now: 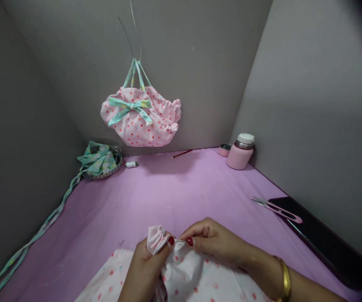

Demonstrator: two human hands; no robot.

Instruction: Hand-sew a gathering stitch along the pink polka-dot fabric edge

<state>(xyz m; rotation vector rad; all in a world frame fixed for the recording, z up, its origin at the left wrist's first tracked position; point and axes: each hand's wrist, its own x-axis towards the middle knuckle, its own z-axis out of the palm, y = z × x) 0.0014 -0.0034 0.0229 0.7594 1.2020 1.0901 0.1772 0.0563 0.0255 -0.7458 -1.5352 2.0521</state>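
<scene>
Pinching dotted cloth (196,277), btwn L hand (148,262) & R hand (211,238), spread below.

Illumination was soft, moderately dim. A diffuse shadow lay on the mauve cloth-covered table (200,193) just below the hanging pink, red-dotted fabric piece (140,133), consistent with overhead light. The flat grey wall (20,138) left of that piece was darkest. Vignetting blackened the corner far right of it; well below it, the white, red-dotted cloth (196,274) appeared slightly blurred.
</scene>
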